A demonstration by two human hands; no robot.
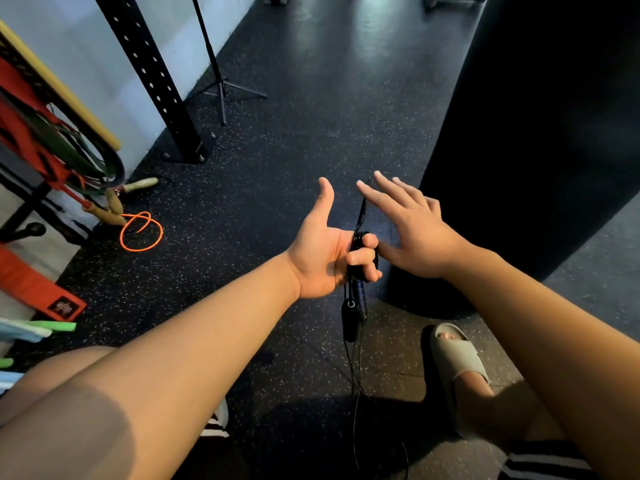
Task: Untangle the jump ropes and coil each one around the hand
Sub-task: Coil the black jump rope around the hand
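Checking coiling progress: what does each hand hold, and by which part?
Left hand grips black jump rope near its handles' tops; right hand holds nothing.

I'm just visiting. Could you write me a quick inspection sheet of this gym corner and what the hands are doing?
Surface: black speckled rubber floor, with light glare at the far end.
Job's things: black jump rope held in one hand, handles hanging below the fist; orange jump rope lying looped on the floor at left.
Clutter: stretch bands draped on a rack at left; sandal on a foot.
Hands: left hand grips the black jump rope, thumb up; right hand is open with straight fingers, beside the cord.
Cables: thin black cord trails down from the fist toward the floor.
Surroundings: steel post, tripod stand, big black bag at right.
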